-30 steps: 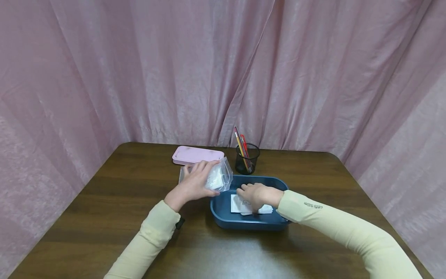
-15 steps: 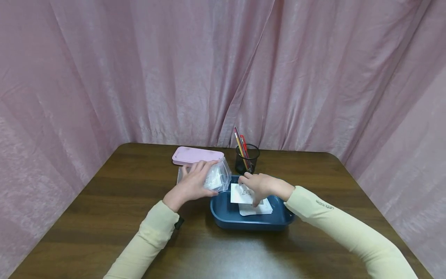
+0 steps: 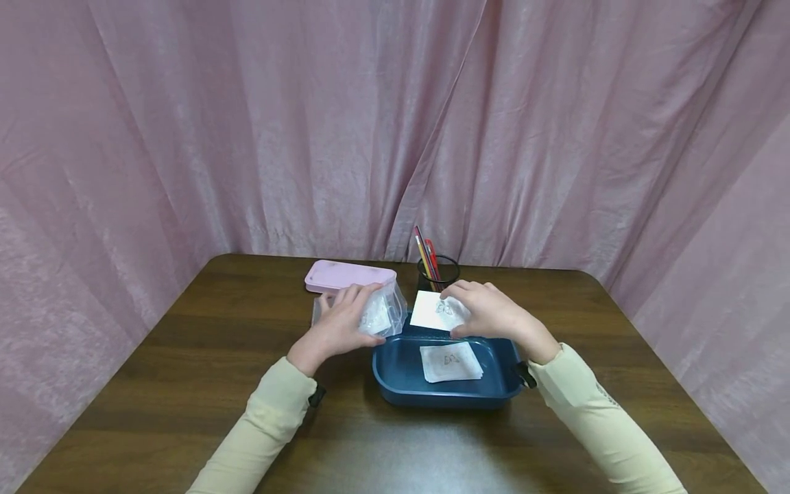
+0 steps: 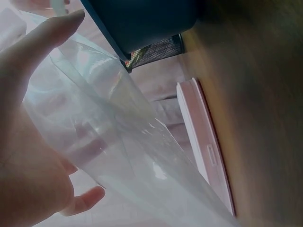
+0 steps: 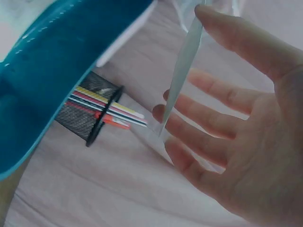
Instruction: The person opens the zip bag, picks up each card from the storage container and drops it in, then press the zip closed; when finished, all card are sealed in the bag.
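At a brown table (image 3: pixel 185 384) hung round with pink curtain (image 3: pixel 247 137), the left hand (image 3: pixel 339 328) reaches forward from a cream sleeve (image 3: pixel 265 425), palm down, its fingers curled over the top of a clear bag (image 3: pixel 382 312) and gripping it; the left wrist view shows the thumb and fingers wrapped round the film. The bag stands just left of the far left corner of a blue tray (image 3: pixel 395 377), with white sheets visible inside it. Just beyond the bag lies a pink case (image 3: pixel 348 274), flat on the far side of the table. A white card (image 3: pixel 453 361) lies in the tray. Right of the bag, above the tray's far rim, the right hand (image 3: pixel 494 315) holds a second card (image 3: pixel 435 310) pinched between thumb and fingers, its printed face up, lifted clear of the tray. Behind that card stands a black mesh cup (image 3: pixel 439 274) of pencils.
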Demonstrator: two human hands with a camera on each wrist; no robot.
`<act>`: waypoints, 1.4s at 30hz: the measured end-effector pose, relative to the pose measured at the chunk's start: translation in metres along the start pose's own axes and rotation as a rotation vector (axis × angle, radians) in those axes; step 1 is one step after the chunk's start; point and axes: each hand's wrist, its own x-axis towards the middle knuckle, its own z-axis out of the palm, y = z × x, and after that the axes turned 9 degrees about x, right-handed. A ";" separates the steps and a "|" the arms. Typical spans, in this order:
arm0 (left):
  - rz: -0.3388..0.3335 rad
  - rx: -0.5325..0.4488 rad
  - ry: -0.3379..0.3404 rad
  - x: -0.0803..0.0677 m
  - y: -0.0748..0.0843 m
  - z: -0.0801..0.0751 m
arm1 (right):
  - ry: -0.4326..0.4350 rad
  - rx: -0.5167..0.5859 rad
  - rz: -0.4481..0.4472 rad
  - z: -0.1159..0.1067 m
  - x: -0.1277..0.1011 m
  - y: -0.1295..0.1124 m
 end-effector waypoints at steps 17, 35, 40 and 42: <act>0.000 0.010 -0.013 0.001 0.006 -0.001 | 0.153 0.057 -0.066 0.001 -0.007 -0.006; 0.052 0.020 -0.016 0.000 0.019 -0.003 | 0.104 0.014 -0.195 0.015 0.002 -0.028; 0.058 0.023 -0.028 -0.001 0.021 -0.005 | 0.094 0.002 -0.222 0.016 0.004 -0.031; 0.056 0.020 -0.035 -0.002 0.022 -0.005 | 0.085 0.002 -0.231 0.016 0.004 -0.032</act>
